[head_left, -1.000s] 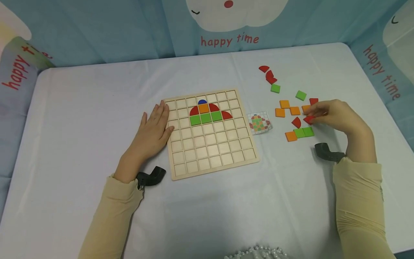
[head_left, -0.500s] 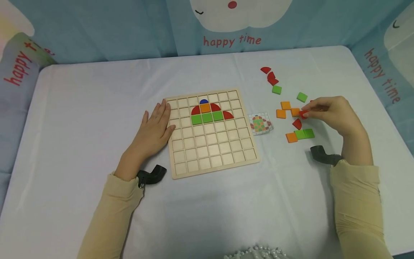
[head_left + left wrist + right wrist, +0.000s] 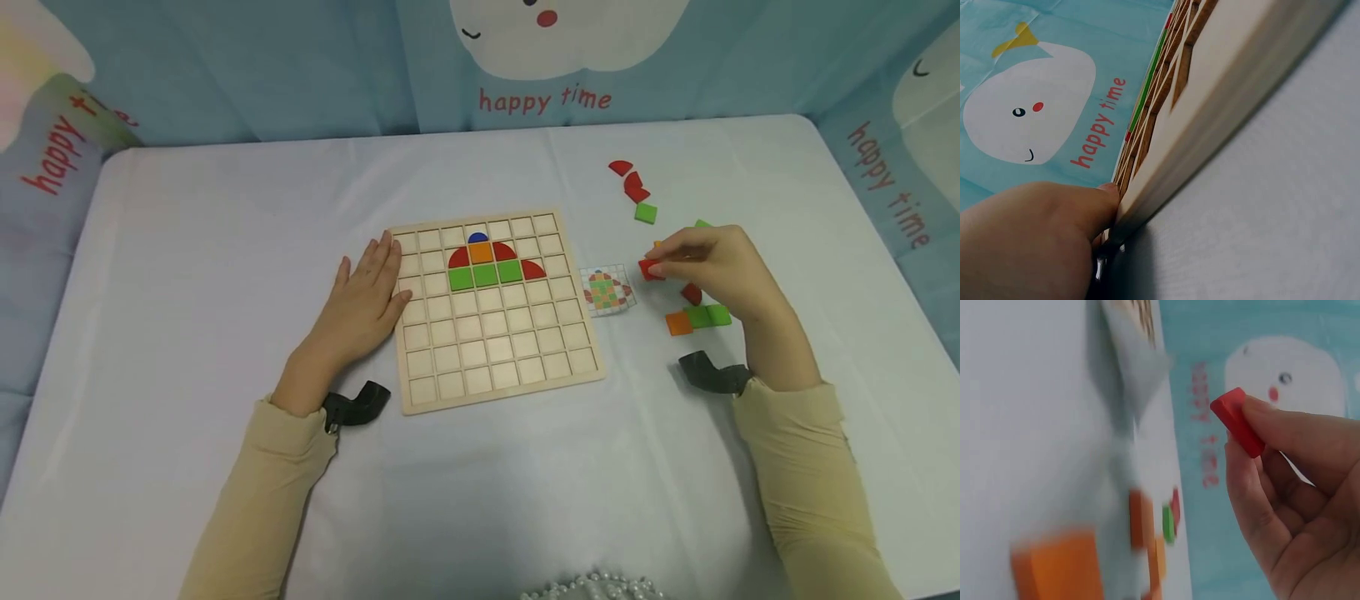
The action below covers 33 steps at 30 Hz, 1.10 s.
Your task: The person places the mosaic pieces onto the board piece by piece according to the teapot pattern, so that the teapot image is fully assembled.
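Note:
My left hand [image 3: 358, 304] lies flat with straight fingers along the left edge of a wooden grid board [image 3: 504, 348]. In the left wrist view its thumb [image 3: 1094, 203] touches the board's side. Between thumb and fingertips, my right hand [image 3: 727, 271] pinches a small red tile [image 3: 1238, 425], held above the table to the right of a pattern card [image 3: 606, 290]. The tile's full outline is partly covered by the fingers. On the board sit a blue half-round tile [image 3: 477, 238], an orange square [image 3: 480, 252], several green squares [image 3: 485, 274] and several red quarter-round tiles [image 3: 533, 269].
Loose red tiles [image 3: 633, 181] and a green square [image 3: 646, 213] lie at the back right. Nearer, an orange square [image 3: 679, 323] touches green squares [image 3: 708, 316], with a red tile [image 3: 692, 293] just behind. My right hand hides other tiles. A patterned curtain [image 3: 315, 67] borders the table.
My right hand has picked the red tile out of the loose pieces and carried it left, close to the pattern card. The left hand stays at the board's edge.

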Tool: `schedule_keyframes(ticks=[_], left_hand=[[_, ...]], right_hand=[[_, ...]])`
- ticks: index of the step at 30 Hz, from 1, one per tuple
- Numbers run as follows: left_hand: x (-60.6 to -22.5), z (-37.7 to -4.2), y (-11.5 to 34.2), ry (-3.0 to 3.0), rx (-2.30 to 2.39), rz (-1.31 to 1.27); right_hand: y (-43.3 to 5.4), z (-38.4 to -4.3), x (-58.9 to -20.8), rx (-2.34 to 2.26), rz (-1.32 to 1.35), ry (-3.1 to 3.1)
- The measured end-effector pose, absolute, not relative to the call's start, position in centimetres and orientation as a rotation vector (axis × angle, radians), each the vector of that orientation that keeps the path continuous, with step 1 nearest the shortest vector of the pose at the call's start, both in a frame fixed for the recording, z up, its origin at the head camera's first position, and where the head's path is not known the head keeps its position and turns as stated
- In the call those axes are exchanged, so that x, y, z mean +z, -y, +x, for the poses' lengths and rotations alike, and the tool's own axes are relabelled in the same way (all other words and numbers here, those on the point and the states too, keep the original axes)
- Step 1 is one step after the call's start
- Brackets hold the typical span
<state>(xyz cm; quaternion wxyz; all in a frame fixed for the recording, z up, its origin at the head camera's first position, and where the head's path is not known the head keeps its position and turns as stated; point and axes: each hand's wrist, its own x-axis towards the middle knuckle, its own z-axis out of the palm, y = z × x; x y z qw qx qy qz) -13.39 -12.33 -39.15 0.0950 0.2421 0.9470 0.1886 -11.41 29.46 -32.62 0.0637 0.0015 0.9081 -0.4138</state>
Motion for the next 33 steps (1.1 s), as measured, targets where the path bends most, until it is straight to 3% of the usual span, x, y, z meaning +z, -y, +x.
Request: schedule_keyframes(ticks=[17,33], left_hand=[[-39.7,-13.3,12.1,-2.798,0.56,0.719],[-39.3,-13.5,12.3,-2.801,0.559,0.72]], right_hand=[[-22.4,-13.5,-34.3,-1.137,-0.168,-2.59],[-21.8,-13.7,-34.7,-1.038,-0.231,-2.652]])
